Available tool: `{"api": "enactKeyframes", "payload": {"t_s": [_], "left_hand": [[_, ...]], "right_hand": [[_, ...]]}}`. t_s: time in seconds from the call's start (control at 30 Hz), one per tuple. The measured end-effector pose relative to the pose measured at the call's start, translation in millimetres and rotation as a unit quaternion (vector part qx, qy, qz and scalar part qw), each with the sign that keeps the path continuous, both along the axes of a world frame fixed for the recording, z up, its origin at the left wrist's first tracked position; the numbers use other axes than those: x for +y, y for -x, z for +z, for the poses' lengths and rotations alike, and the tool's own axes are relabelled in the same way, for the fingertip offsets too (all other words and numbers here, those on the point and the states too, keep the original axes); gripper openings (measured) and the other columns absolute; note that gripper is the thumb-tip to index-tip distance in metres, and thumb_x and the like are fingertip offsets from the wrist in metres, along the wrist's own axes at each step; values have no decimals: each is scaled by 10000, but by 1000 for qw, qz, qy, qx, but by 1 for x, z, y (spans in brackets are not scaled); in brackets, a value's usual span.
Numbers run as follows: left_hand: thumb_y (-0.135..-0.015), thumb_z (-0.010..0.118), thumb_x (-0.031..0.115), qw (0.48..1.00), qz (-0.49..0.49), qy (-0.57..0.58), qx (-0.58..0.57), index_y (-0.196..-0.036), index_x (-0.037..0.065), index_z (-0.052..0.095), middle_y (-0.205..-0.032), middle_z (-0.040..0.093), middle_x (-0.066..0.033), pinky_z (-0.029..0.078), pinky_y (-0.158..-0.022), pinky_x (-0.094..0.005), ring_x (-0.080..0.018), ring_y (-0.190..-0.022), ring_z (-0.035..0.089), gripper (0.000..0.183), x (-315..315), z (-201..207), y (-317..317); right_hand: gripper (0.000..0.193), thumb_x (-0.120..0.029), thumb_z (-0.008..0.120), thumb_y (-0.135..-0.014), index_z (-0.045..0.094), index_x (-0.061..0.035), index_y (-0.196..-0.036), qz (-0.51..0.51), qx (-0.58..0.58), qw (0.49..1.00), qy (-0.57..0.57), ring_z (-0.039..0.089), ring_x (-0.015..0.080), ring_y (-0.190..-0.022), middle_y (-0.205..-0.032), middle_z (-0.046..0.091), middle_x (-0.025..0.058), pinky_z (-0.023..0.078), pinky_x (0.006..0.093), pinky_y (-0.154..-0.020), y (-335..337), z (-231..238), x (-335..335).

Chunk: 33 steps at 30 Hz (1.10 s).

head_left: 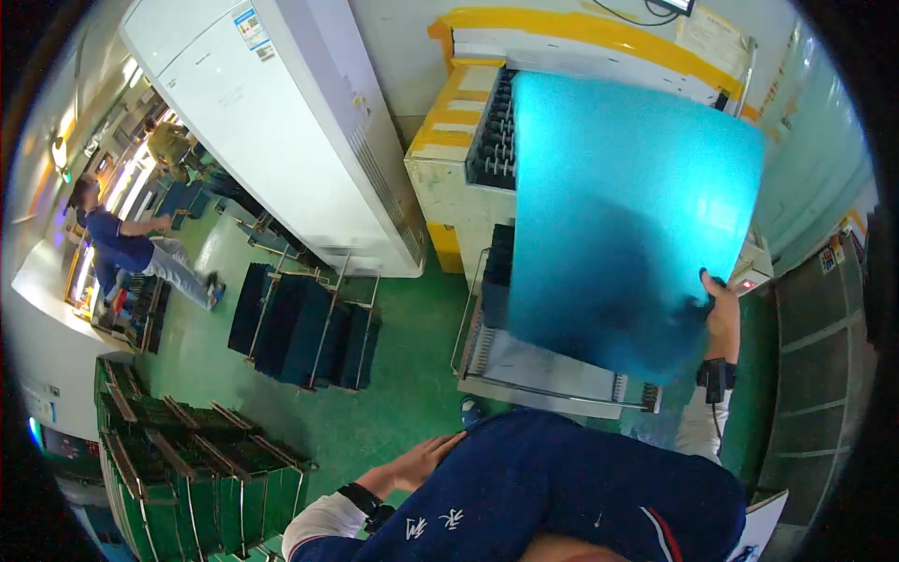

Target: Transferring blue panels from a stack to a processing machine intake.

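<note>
A large flat turquoise panel (pixel 627 197) is tilted up in front of me, its upper part over a roller conveyor (pixel 492 140) and its lower edge above a slotted rack (pixel 552 370). My right hand (pixel 721 318) is closed on the panel's lower right edge, with dark covers on the fingertips. Much of the conveyor and rack is hidden behind the panel. My left hand (pixel 426 464) holds nothing; its fingers lie stretched out flat against my dark blue clothing. Several dark panels (pixel 497 276) stand in the rack at its left side.
A tall white cabinet unit (pixel 281 122) stands left of the conveyor. Racks of dark panels (pixel 304 328) and green panels (pixel 201 468) stand on the green floor. Grey cabinets (pixel 819 365) line the right side. Another person (pixel 131 239) is at the far left.
</note>
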<state>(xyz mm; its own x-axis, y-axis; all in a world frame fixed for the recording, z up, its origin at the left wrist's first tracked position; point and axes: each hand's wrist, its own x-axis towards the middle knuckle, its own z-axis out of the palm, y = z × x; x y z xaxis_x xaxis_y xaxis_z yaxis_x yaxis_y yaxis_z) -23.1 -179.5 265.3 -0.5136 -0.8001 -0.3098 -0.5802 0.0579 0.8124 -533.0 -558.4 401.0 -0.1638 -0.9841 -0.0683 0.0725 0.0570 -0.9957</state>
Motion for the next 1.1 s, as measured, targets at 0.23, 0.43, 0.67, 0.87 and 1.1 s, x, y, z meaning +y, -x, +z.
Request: {"api": "enactKeyframes", "payload": {"t_s": [0.23,0.43,0.67,0.87,1.1], "left_hand": [[-814,716,383,999,10,24,21,-1610,76,141,-1578,322,-231,327,-1176,-463,-413,-1408,391,1029,12,-61,-4],[-855,679,358,1000,13,-27,1,-1604,57,157,-1564,347,-228,337,-1168,-455,-407,-1392,411,961,2,-33,-3],[-900,632,328,999,50,-9,1,-1600,49,182,-1536,387,-225,347,-1156,-443,-394,-1384,421,877,-1,-5,5],[-928,593,291,995,84,-53,7,-1596,44,204,-1533,390,-226,346,-1157,-438,-389,-1382,421,811,-5,9,8],[-930,589,275,996,81,-27,24,-1596,45,202,-1554,371,-227,339,-1162,-444,-397,-1382,426,804,-11,6,6]], "right_hand": [[300,-179,741,-901,654,-38,-1151,65,-189,980,-22,665,241,-957,-1057,680,91,566,381,-752,-39,-67,-6],[217,-77,689,-919,630,-63,-1127,24,-408,908,-91,662,254,-990,-1086,684,74,551,395,-890,-83,-98,-24],[136,-119,679,-946,625,-72,-1061,-12,-397,907,-142,644,243,-938,-1025,676,71,549,381,-862,-105,-123,-45],[155,-174,699,-940,611,-83,-1029,-14,-370,914,-168,620,240,-878,-983,665,72,546,365,-835,-111,-127,-60],[158,-140,724,-915,608,-95,-1013,-7,-389,902,-186,612,217,-869,-971,656,56,545,374,-821,-118,-129,-74]]}}
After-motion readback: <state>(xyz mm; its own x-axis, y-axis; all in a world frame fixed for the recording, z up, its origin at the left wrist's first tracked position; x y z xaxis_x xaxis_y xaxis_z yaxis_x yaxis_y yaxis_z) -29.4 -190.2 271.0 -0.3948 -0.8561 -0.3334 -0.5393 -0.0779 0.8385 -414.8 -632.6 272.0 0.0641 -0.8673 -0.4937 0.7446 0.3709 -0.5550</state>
